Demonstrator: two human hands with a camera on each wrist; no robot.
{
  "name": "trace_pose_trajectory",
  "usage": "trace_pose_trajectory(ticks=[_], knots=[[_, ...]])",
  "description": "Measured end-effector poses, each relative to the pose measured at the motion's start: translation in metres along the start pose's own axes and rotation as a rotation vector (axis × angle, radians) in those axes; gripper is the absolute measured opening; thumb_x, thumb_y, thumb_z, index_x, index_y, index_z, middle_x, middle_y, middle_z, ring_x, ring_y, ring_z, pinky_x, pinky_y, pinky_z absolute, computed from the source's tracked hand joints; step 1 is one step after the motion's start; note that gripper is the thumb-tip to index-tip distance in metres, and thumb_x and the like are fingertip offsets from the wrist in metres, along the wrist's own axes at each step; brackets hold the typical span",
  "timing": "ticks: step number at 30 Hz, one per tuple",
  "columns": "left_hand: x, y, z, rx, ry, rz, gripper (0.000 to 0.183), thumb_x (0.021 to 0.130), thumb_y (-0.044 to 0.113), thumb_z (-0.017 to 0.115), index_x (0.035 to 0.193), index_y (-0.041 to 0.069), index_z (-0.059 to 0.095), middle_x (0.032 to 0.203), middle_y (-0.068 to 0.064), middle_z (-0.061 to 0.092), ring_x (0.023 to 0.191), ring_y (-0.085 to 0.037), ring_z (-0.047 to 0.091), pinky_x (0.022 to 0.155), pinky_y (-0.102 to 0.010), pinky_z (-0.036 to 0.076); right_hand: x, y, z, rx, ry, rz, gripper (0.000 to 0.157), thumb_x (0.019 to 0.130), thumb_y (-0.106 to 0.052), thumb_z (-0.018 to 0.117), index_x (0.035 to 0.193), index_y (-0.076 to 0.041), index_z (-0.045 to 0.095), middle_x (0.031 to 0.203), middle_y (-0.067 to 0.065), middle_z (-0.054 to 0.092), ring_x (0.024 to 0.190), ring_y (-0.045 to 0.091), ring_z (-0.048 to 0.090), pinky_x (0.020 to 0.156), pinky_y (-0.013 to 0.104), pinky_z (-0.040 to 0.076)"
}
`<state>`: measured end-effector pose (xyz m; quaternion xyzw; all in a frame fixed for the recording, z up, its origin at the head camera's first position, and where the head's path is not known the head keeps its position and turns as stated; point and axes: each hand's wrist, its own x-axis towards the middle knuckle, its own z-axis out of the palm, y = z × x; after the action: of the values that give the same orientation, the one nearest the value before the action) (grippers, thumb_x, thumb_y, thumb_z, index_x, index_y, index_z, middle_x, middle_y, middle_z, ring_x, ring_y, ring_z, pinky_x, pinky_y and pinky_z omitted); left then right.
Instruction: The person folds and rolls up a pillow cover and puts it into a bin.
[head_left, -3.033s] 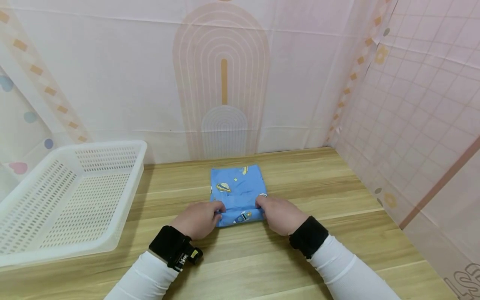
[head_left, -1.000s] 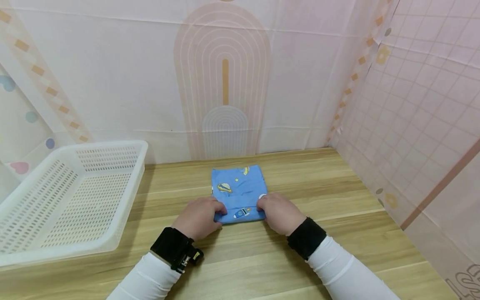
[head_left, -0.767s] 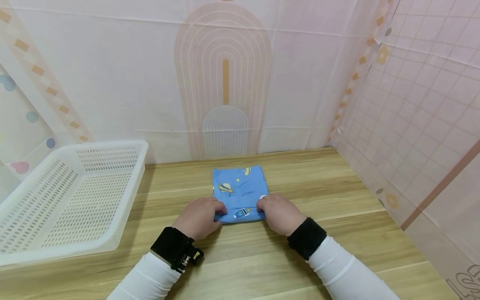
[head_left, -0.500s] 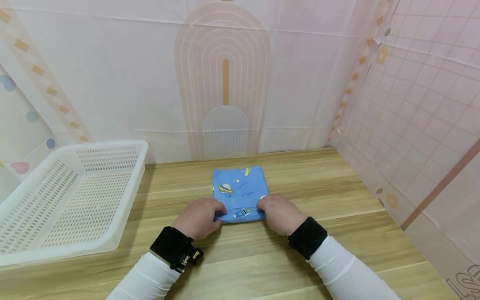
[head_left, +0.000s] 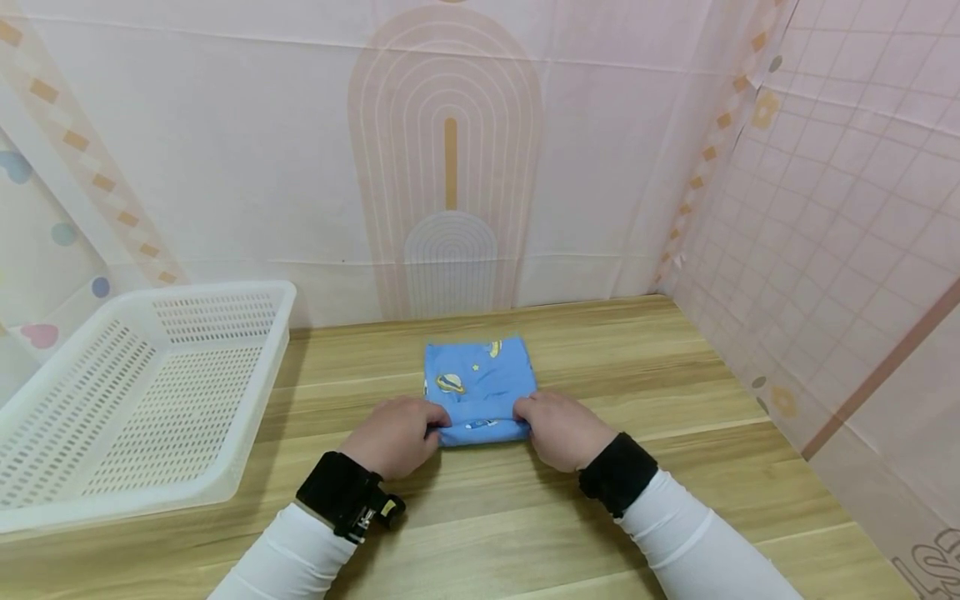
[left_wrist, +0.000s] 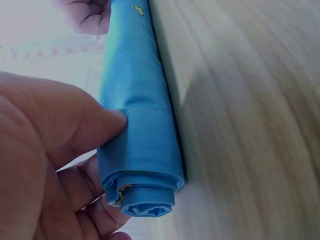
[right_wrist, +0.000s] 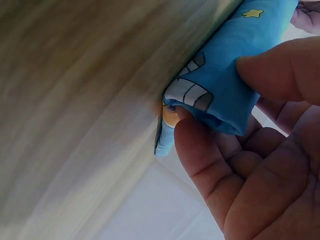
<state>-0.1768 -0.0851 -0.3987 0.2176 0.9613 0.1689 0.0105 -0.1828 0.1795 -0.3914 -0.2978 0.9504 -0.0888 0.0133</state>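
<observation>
- Spanning the whole scene, the wooden table (head_left: 675,400) carries everything; the places below are given relative to the blue cloth.
- Sitting well apart to the left of the cloth, a white perforated basket (head_left: 247,433) holds nothing that can be seen.
- Lying flat at mid-table, the blue cloth (head_left: 480,375) with its planet print has its near edge rolled into a tight tube; the rolling step looks to be in hand, with most of the cloth unrolled beyond.
- Curling round the roll's left end, the left hand (head_left: 395,435) grips it, thumb on top.
- Pinching the roll's right end, the right hand (head_left: 564,429) holds it too, though the blurred wrist view probably hides some fingers.
- Turning both ends away evenly is what the next move calls for, so the tube stays straight.
</observation>
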Motion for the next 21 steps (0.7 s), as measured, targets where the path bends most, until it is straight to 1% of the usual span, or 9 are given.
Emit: trace_pose_trajectory(ticks=[5, 9, 14, 17, 19, 21], knots=[[0.0009, -0.0007, 0.0012, 0.002, -0.008, -0.004, 0.018, 0.1, 0.012, 0.064, 0.108, 0.017, 0.08, 0.106, 0.004, 0.077, 0.101, -0.015, 0.068, 0.1, -0.05, 0.052, -0.0007, -0.0003, -0.0007, 0.016, -0.013, 0.011, 0.015, 0.104, -0.003, 0.059, 0.115, -0.007, 0.069, 0.106, 0.007, 0.072, 0.098, 0.019, 0.066, 0.095, 0.039, 0.058], [0.0012, -0.0016, 0.0022, -0.001, -0.025, -0.013, 0.019, 0.102, 0.013, 0.062, 0.108, 0.017, 0.079, 0.108, 0.003, 0.078, 0.102, -0.016, 0.069, 0.103, -0.052, 0.051, -0.0001, -0.0007, -0.0013, 0.031, -0.042, 0.025, 0.017, 0.104, -0.004, 0.058, 0.118, -0.007, 0.068, 0.107, 0.007, 0.071, 0.097, 0.018, 0.064, 0.095, 0.039, 0.058], [0.0004, -0.0022, 0.0021, 0.003, -0.028, -0.01, 0.02, 0.104, 0.012, 0.059, 0.111, 0.014, 0.077, 0.113, -0.001, 0.078, 0.107, -0.02, 0.071, 0.104, -0.053, 0.051, 0.0009, 0.0008, 0.0002, 0.044, -0.052, 0.014, 0.018, 0.105, -0.004, 0.056, 0.119, -0.007, 0.067, 0.107, 0.006, 0.07, 0.098, 0.018, 0.065, 0.094, 0.038, 0.058], [-0.0004, -0.0014, 0.0005, 0.0, -0.019, -0.002, 0.018, 0.104, 0.01, 0.058, 0.111, 0.012, 0.074, 0.114, -0.003, 0.078, 0.102, -0.019, 0.071, 0.1, -0.05, 0.054, 0.0014, 0.0031, 0.0017, 0.064, -0.046, -0.004, 0.015, 0.106, -0.005, 0.055, 0.117, -0.008, 0.064, 0.105, 0.006, 0.069, 0.098, 0.017, 0.066, 0.092, 0.038, 0.058], [-0.0008, -0.0011, -0.0002, -0.002, -0.014, -0.003, 0.015, 0.104, 0.009, 0.058, 0.109, 0.013, 0.071, 0.112, -0.004, 0.077, 0.093, -0.016, 0.068, 0.094, -0.047, 0.055, 0.0016, 0.0052, 0.003, 0.081, -0.047, -0.005, 0.012, 0.107, -0.007, 0.055, 0.116, -0.009, 0.063, 0.103, 0.003, 0.068, 0.095, 0.015, 0.065, 0.089, 0.036, 0.057], [-0.0011, -0.0012, -0.0003, -0.002, -0.012, -0.007, 0.012, 0.103, 0.008, 0.058, 0.107, 0.014, 0.068, 0.108, -0.002, 0.076, 0.084, -0.013, 0.063, 0.086, -0.041, 0.055, 0.0016, 0.0068, 0.0035, 0.102, -0.047, 0.008, 0.009, 0.108, -0.01, 0.056, 0.114, -0.01, 0.062, 0.099, 0.001, 0.067, 0.091, 0.013, 0.063, 0.086, 0.035, 0.057]])
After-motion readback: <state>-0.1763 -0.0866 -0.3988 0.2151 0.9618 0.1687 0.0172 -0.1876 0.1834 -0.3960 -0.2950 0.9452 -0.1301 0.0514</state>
